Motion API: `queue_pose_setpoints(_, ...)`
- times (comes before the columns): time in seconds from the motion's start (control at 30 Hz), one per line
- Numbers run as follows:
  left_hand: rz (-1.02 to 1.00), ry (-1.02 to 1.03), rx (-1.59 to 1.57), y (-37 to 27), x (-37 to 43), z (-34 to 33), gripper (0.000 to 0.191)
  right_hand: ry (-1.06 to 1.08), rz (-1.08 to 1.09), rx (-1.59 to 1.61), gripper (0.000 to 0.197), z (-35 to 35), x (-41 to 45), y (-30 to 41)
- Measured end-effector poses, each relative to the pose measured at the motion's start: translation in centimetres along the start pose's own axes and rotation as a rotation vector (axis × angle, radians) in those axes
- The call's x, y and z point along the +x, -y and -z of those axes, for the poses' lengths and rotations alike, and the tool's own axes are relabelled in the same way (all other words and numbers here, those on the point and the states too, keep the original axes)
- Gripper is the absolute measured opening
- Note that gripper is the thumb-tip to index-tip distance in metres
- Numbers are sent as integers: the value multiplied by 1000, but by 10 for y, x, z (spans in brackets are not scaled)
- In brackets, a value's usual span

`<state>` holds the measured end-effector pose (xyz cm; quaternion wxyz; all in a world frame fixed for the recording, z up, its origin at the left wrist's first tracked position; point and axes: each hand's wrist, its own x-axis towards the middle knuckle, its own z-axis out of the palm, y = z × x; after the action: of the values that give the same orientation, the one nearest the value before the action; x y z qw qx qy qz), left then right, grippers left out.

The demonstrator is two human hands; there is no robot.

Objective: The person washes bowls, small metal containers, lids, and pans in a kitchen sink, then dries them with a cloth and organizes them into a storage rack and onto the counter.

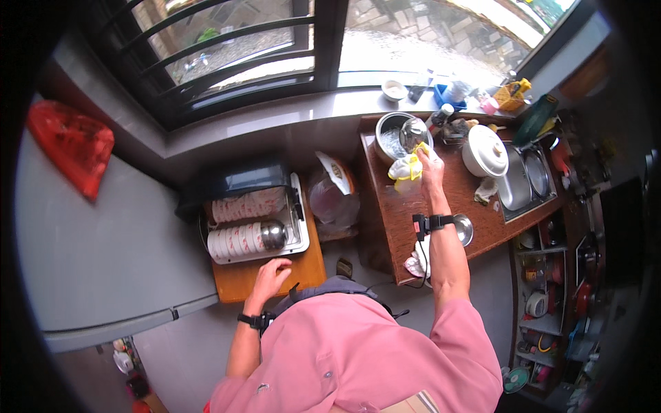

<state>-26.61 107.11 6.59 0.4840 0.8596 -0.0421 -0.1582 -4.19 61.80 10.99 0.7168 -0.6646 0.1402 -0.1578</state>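
My right hand (pixel 433 168) reaches over the brown countertop (pixel 384 206) and grips a white cloth with yellow trim (pixel 406 168). The cloth hangs from my fingers beside a metal pot (pixel 379 138). Inside the pot are clear plastic wrapping and a shiny rounded item (pixel 413 133), partly hidden by its rim. My left hand (pixel 272 279), empty and loosely curled, is held near the front of a wooden stand (pixel 310 273). Just beyond it, a dish rack (pixel 303 227) with a dark raised cover (pixel 242 178) holds stacked patterned bowls (pixel 235 242) and a metal bowl (pixel 273 235) on their side.
A white lidded pot (pixel 484 151) stands beside the sink (pixel 515 178). Under my right forearm are a small metal bowl (pixel 463 230) and another cloth (pixel 417 260). A plastic bag (pixel 330 206) sits between stand and counter. A fridge (pixel 113 248) is at left.
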Motion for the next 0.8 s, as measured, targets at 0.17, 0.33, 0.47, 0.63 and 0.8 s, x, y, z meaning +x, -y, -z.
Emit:
queue_pose_setpoints(0.17,26,50,-473,-26,53,-3,29,-24,666,-847,19,-39,-66,38)
queue_pose_setpoints(0.33,134,253,-1322,-95,101,-13,52,309,705,-808,24,-73,-155,58)
queue_pose_setpoints(0.47,53,432,-1705,-115,112,-31,67,554,625,-755,25,-92,-206,49)
queue_pose_setpoints(0.63,4,410,-1766,-102,106,-32,69,691,476,-720,27,-100,-222,48)
queue_pose_setpoints(0.8,155,393,-1691,-91,88,-7,71,329,198,-216,12,-114,-211,88)
